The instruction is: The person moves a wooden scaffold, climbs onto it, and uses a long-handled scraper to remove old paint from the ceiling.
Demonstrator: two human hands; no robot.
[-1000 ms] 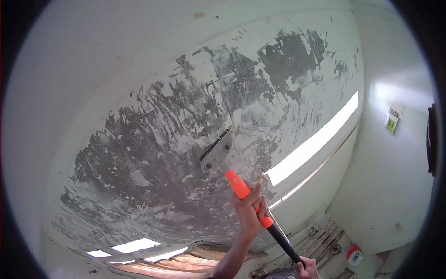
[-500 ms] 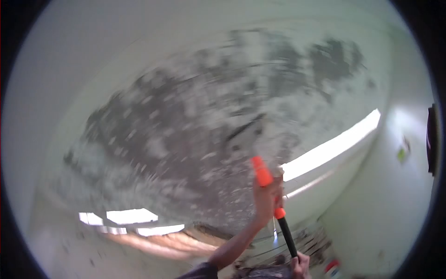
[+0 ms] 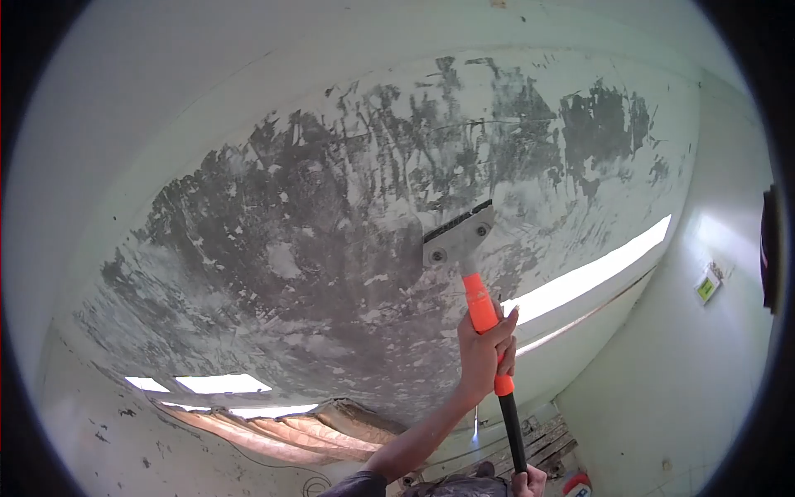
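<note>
A long-handled scraper (image 3: 512, 431) rises from the bottom of the view toward the patchy ceiling (image 3: 331, 190). Its wide metal head (image 3: 460, 238), fixed with two bolts, has its dark blade edge at or very near the grey, flaked surface; contact is hard to confirm. My left hand (image 3: 480, 360) wraps round the orange upper grip, the arm stretched upward. Lower down, my right hand (image 3: 530, 480) is closed on the black part of the handle, partly cut off by the frame edge.
Bright windows (image 3: 222, 383) and a brown draped cloth (image 3: 306, 437) are at lower left; a long bright window (image 3: 592, 269) is at right. Wooden slats (image 3: 546, 443) and a red-and-white container (image 3: 577, 483) lie below. A small panel (image 3: 708, 284) is on the right wall.
The scraper head has shifted slightly right across the ceiling, and its blurred outline is now sharp. Both hands keep their hold, with the right hand slightly lower in view.
</note>
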